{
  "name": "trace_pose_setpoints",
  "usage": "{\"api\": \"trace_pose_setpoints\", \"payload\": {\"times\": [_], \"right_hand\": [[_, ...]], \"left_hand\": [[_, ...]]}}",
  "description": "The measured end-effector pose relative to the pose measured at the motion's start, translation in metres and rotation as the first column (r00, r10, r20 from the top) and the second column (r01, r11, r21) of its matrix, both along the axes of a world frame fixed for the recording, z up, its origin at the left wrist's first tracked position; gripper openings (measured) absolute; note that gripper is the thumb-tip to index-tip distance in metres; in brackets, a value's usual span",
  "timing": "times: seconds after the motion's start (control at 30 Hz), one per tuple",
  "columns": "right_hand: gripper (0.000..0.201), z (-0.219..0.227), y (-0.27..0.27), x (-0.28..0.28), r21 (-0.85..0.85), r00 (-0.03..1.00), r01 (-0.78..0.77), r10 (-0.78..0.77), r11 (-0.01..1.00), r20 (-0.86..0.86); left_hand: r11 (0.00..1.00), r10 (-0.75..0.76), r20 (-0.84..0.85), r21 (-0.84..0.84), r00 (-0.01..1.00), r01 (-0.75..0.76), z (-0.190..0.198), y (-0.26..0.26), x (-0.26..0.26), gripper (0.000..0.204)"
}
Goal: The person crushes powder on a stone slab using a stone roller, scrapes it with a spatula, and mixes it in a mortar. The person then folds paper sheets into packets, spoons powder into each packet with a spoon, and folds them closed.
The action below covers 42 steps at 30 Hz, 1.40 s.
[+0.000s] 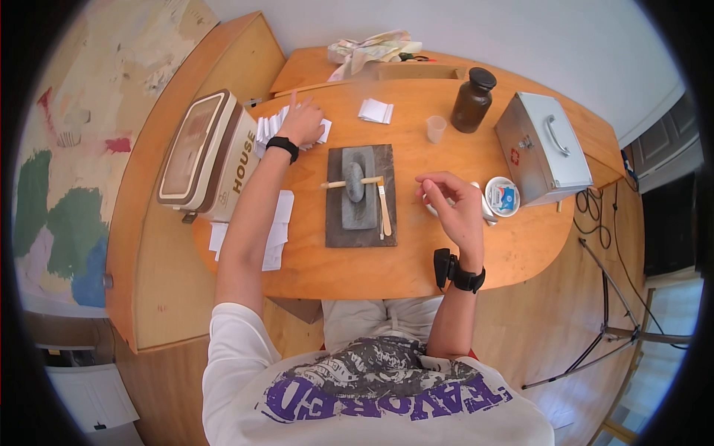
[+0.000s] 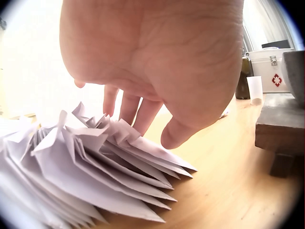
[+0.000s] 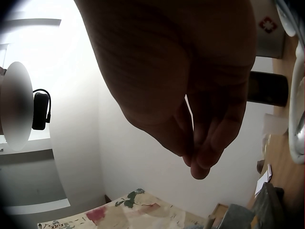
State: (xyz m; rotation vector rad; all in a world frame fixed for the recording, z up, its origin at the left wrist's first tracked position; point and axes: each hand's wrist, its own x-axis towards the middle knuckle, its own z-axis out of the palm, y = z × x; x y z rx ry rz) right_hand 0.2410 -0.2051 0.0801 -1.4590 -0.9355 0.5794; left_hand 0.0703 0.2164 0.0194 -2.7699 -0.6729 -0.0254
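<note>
My left hand (image 1: 301, 123) reaches over a fanned row of folded white paper packets (image 2: 109, 157) at the table's far left. In the left wrist view its fingers (image 2: 128, 107) point down behind the folded tops, with the thumb nearer the camera. Above the right side of the table, my right hand (image 1: 455, 208) hangs loosely curled, fingertips and thumb together and nothing visible between them. Between the hands is a stone grinding trough (image 1: 359, 215) on a dark slab (image 1: 335, 236). An oval stone wheel (image 1: 356, 182) with a wooden axle sits in it, and a wooden-handled brush (image 1: 384, 212) lies alongside.
White paper sheets (image 1: 277, 236) lie at the left, near a HOUSE box (image 1: 223, 171). A small paper stack (image 1: 376, 111), plastic cup (image 1: 436, 129) and brown jar (image 1: 473, 104) stand farther back. To the right are a white bowl (image 1: 503, 196) and a metal first-aid case (image 1: 543, 149).
</note>
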Motion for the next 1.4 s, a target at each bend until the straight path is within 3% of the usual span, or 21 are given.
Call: {"api": "trace_pose_setpoints", "payload": {"times": [0.07,0.13,0.27,0.33,0.37,0.4,0.47,0.63,0.73,0.8,0.83,0.97,1.07,1.13,1.27,1.33,1.37,1.4], "right_hand": [[0.018,0.000,0.000,-0.001,-0.001,1.000,-0.010,0.010,1.000,-0.005],[0.020,0.000,0.000,-0.002,0.017,1.000,0.002,-0.002,1.000,-0.010],[0.023,-0.007,-0.001,0.004,0.041,0.998,-0.012,0.015,0.999,-0.063],[0.026,-0.005,-0.001,0.003,0.084,0.997,-0.009,0.015,0.996,-0.071],[0.026,-0.006,-0.001,0.002,0.081,0.997,-0.028,0.034,0.996,-0.075],[0.026,-0.006,-0.001,0.001,0.076,0.997,-0.032,0.036,0.997,-0.062],[0.025,-0.007,-0.001,-0.003,0.073,0.997,-0.053,0.057,0.996,-0.053],[0.016,0.005,-0.006,-0.022,0.013,0.998,-0.059,0.059,0.998,0.022],[0.014,0.012,-0.009,-0.039,0.020,0.988,-0.128,0.126,0.992,0.090],[0.014,0.013,-0.007,-0.050,0.022,0.978,-0.173,0.170,0.985,0.122],[0.014,0.012,-0.006,-0.056,0.022,0.968,-0.208,0.203,0.978,0.149],[0.014,0.012,-0.005,-0.064,0.021,0.957,-0.238,0.231,0.971,0.174],[0.012,0.016,-0.009,-0.063,0.028,0.957,-0.240,0.232,0.970,0.173],[0.012,0.017,-0.013,-0.061,0.001,0.956,-0.232,0.228,0.973,0.184],[0.011,0.017,-0.016,-0.058,0.000,0.958,-0.216,0.212,0.976,0.193],[0.011,0.016,-0.016,-0.057,0.018,0.959,-0.204,0.196,0.979,0.204],[0.011,0.017,-0.016,-0.056,0.021,0.960,-0.201,0.192,0.979,0.204],[0.010,0.017,-0.016,-0.057,0.014,0.960,-0.197,0.190,0.980,0.204]], "left_hand": [[1.000,0.001,0.024,-0.016,1.000,-0.001,0.007,-0.004,-0.004,0.029],[0.998,-0.025,0.192,-0.047,0.981,0.035,0.016,-0.010,-0.013,0.033],[0.990,-0.039,0.384,-0.108,0.923,0.087,0.067,-0.055,-0.050,0.037],[0.940,0.156,0.609,-0.332,0.778,0.071,0.083,-0.087,-0.081,0.035],[0.897,0.261,0.607,-0.440,0.751,0.044,0.099,-0.108,-0.095,0.033],[0.897,0.278,0.602,-0.442,0.749,0.023,0.105,-0.123,-0.112,0.033],[0.793,0.487,0.376,-0.569,0.789,-0.218,0.112,-0.146,-0.145,0.029],[0.819,0.535,0.374,-0.451,0.757,-0.355,0.056,-0.197,-0.209,0.031],[0.801,0.580,0.382,-0.427,0.719,-0.420,0.018,-0.212,-0.210,0.043],[0.845,0.531,0.401,-0.316,0.746,-0.431,-0.005,-0.210,-0.202,0.056],[0.839,0.543,0.398,-0.306,0.740,-0.451,-0.007,-0.213,-0.194,0.064],[0.754,0.656,0.313,-0.317,0.687,-0.576,-0.004,-0.220,-0.169,0.065],[0.762,0.648,0.335,-0.260,0.684,-0.593,-0.013,-0.212,-0.166,0.051],[0.743,0.667,0.263,-0.309,0.697,-0.594,-0.013,-0.209,-0.169,0.042],[0.703,0.708,0.281,-0.364,0.648,-0.610,0.000,-0.209,-0.175,0.026],[0.833,0.518,0.597,-0.189,0.613,-0.519,0.018,-0.218,-0.179,0.017],[0.836,0.514,0.599,-0.187,0.614,-0.517,0.030,-0.223,-0.179,0.017],[0.846,0.524,0.646,-0.320,0.556,-0.425,0.041,-0.230,-0.179,0.018]]}}
